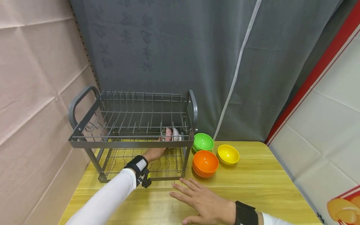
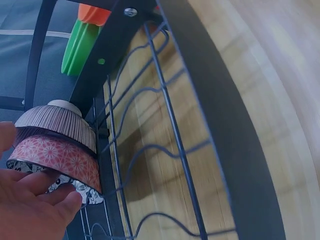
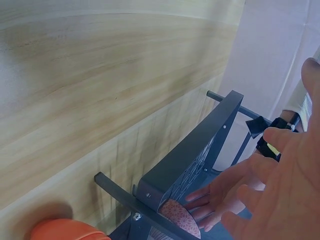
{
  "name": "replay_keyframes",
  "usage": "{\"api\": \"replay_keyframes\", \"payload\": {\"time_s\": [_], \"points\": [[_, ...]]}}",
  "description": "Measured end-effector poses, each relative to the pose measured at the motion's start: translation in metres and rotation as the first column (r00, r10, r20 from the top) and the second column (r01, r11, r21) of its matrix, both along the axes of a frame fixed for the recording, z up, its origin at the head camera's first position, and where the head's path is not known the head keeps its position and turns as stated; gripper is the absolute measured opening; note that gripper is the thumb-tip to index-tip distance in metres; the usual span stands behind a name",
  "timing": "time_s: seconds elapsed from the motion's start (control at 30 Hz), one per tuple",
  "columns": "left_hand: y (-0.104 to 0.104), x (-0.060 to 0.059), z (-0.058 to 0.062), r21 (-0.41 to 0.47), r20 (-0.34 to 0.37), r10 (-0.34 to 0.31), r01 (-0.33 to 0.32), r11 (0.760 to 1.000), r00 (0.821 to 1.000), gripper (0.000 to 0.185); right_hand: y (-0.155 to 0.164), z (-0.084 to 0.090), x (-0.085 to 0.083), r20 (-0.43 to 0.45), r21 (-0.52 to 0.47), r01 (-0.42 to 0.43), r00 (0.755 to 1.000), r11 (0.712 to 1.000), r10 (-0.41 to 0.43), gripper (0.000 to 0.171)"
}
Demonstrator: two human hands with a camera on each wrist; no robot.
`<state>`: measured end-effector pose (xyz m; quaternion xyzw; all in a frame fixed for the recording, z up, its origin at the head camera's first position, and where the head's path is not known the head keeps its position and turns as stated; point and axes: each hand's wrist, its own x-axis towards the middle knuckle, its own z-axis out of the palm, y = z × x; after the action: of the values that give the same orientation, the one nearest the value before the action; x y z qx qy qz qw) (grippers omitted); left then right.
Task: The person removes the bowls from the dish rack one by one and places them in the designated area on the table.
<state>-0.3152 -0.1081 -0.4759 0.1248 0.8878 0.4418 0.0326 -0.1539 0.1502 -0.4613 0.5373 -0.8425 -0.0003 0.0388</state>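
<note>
Head view: the left hand [image 1: 156,153] reaches inside the lower level of a grey wire dish rack [image 1: 84,144] and holds a small stack of patterned bowls [image 1: 169,134] at the far right end of that level. The right hand [image 1: 201,200] lies flat and relaxed on the wooden table [image 1: 261,181], fingers spread, just in front of the rack's right leg and holding nothing. Beyond this hand stand an orange stack of bowls [image 1: 205,163], a green stack [image 1: 203,142] behind it, and one yellow bowl [image 1: 228,154] to the right. Behind the table hangs a dark grey curtain [image 1: 168,47]; a pale padded wall [image 1: 33,78] is on the left hand's side, and a white panel with a red edge [image 1: 332,103] on the right hand's side.

Left wrist view: the fingers [image 2: 60,200] curl under the rim of the lowest bowl; the patterned bowls [image 2: 55,150] are nested, turned sideways, touching the rack's wire. Light wood grain shows through the wires.

Right wrist view: the right hand's fingers [image 3: 280,185] are straight and free above the table [image 3: 100,75]. Beyond them the left hand [image 3: 220,195] touches a pink patterned bowl [image 3: 179,216] under the rack's frame.
</note>
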Motion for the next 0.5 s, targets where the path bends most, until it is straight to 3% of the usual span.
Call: {"api": "replay_keyframes", "payload": {"time_s": [0.17, 0.33, 0.4, 0.47, 0.5], "points": [[0.008, -0.005, -0.003, 0.016, -0.120, 0.048, -0.046, 0.999, 0.992, 0.040, -0.001, 0.000, 0.000, 0.017, -0.001, 0.003, 1.000, 1.000, -0.003, 0.078], [0.008, -0.020, -0.015, 0.048, -0.045, 0.103, -0.101, 0.994, 0.994, 0.044, -0.002, -0.001, 0.000, -0.021, 0.004, 0.008, 1.000, 1.000, -0.008, 0.078], [0.004, -0.042, -0.043, 0.127, -0.043, 0.094, -0.088, 0.988, 0.995, 0.046, -0.002, -0.001, -0.001, -0.032, 0.003, 0.008, 0.999, 1.000, -0.008, 0.078], [-0.001, -0.066, -0.072, 0.151, -0.045, 0.096, -0.088, 0.985, 0.994, 0.045, -0.002, -0.002, -0.001, -0.038, 0.004, 0.007, 0.999, 1.000, -0.007, 0.077], [-0.004, -0.078, -0.089, 0.176, -0.086, 0.096, -0.080, 0.981, 0.992, 0.045, -0.002, -0.002, -0.001, -0.038, 0.005, 0.006, 0.999, 1.000, -0.006, 0.077]]}}
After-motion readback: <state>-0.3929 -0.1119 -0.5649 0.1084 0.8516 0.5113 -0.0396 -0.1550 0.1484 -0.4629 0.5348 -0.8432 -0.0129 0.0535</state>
